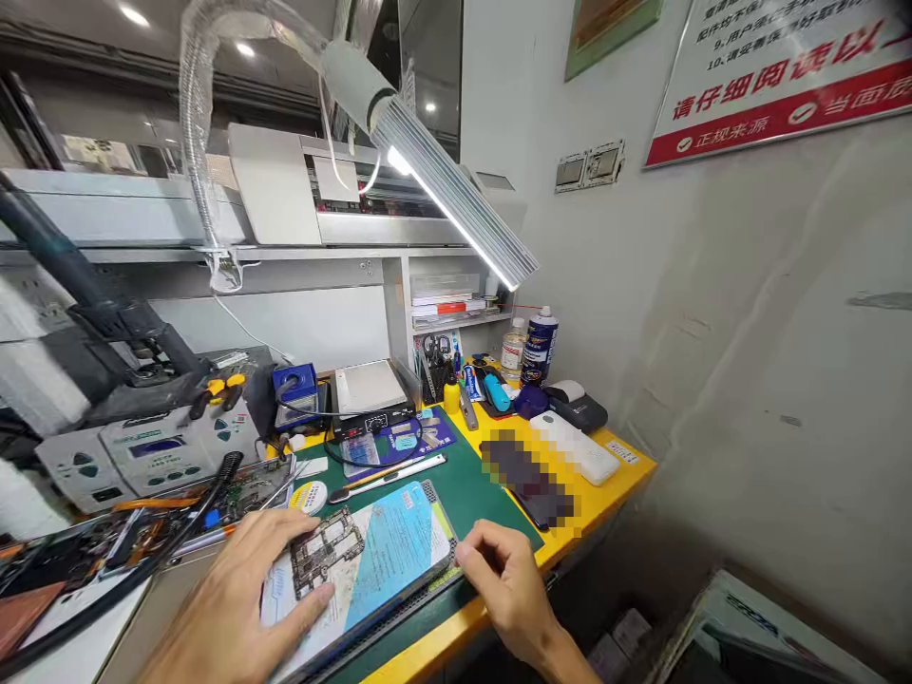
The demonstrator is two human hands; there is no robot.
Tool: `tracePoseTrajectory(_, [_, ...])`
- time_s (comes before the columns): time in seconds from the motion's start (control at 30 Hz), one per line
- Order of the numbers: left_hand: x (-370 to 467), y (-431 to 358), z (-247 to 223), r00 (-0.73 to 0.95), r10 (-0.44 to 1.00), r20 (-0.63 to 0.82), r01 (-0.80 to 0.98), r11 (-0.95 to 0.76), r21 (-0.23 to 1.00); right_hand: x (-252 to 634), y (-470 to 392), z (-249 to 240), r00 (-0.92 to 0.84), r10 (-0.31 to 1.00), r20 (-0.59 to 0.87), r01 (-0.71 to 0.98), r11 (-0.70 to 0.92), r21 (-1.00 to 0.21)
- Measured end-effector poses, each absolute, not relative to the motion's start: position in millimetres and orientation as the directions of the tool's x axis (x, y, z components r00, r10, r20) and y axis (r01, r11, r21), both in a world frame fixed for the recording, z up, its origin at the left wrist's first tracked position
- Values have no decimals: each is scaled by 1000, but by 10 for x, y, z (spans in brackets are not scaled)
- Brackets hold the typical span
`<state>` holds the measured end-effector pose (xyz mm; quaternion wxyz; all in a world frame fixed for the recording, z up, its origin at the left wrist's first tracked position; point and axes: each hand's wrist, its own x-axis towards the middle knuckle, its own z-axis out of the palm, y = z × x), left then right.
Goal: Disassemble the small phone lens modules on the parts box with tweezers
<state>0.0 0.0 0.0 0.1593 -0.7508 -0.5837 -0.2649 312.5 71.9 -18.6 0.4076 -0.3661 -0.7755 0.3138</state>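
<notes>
Blue-and-white, one box (399,553) bore one phone logic board (322,553) at its ten o'clock: light, stiff, fragile by the look, best gripped by the edges! The left hand (246,594), half open, bracketed it; at three o'clock, the right hand (509,589) curled, thumb to forefinger, contents untellable. One spray can (540,347) stood two o'clock of the board.

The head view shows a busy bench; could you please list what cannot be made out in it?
In the head view:
Circuit board: edge partly covered by the left hand; markings too small.
Right hand: being curled, it hides whether it holds anything.
Dark phone: detail lost under pixelation.
Wall sign: cut off by the top and right edges.
</notes>
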Motion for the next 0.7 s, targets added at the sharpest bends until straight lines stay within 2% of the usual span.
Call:
tracePoseTrajectory(0.13, [0,13,-37,187,793,579,957,-279,73,3019,737,83,-484,777,404,316,585,-747])
tracePoseTrajectory(0.27, [18,36,-24,202,781,592,952,-299,70,2747,913,514,-605,683,410,323,680,-658])
tracePoseTrajectory(0.4, [32,53,-1,212,738,640,946,-319,55,2308,1250,831,-721,601,345,340,740,-580])
tracePoseTrajectory(0.57, [42,67,17,218,699,681,946,-322,27,1852,1545,792,-813,521,261,335,783,-524])
tracePoseTrajectory(0.7, [42,68,6,222,706,673,948,-317,21,1767,1583,587,-830,513,222,352,788,-505])
